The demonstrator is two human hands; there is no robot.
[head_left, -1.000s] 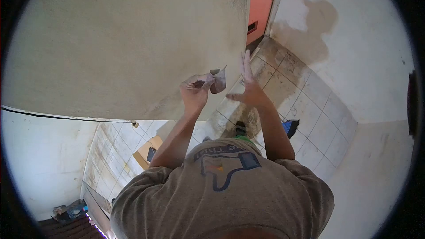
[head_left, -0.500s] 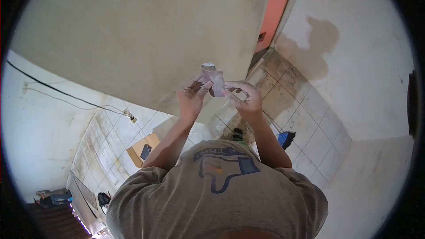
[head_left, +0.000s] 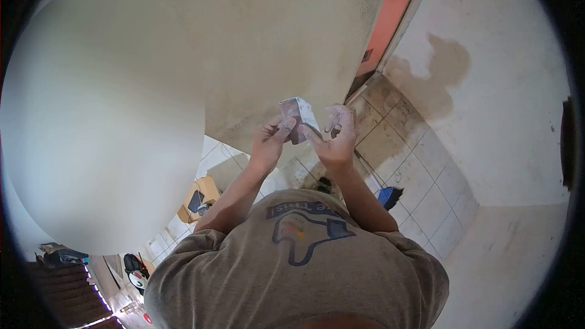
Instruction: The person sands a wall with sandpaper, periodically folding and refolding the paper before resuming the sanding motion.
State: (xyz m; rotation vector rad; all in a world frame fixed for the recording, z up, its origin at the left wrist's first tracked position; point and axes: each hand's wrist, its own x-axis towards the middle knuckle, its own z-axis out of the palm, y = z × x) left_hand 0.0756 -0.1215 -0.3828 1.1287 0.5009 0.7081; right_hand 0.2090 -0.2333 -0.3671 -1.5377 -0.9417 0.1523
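A small folded piece of sandpaper [head_left: 293, 111] is held up in front of the wall, showing a purplish-brown face and a whitish face with faint print. My left hand [head_left: 271, 138] pinches its lower left part between thumb and fingers. The thumb of my right hand [head_left: 339, 141] rests against the sheet's lower right edge. The other fingers of that hand are bent and raised, apart from the thumb and off the paper. Pale dust coats the fingers of both hands.
A smudged wall surface [head_left: 286, 30] rises close ahead, with its edge beside a salmon-coloured strip [head_left: 396, 12]. Beyond lies a tiled floor [head_left: 420, 176]. A blue brush head [head_left: 389, 197] is at right, and a cardboard piece [head_left: 210, 189] with a phone [head_left: 195, 201] at left.
The sandpaper has turned and opened out, so its whitish printed face shows on the right. My right fingers have lifted away from it. The view has shifted, and a pale curved surface fills the left.
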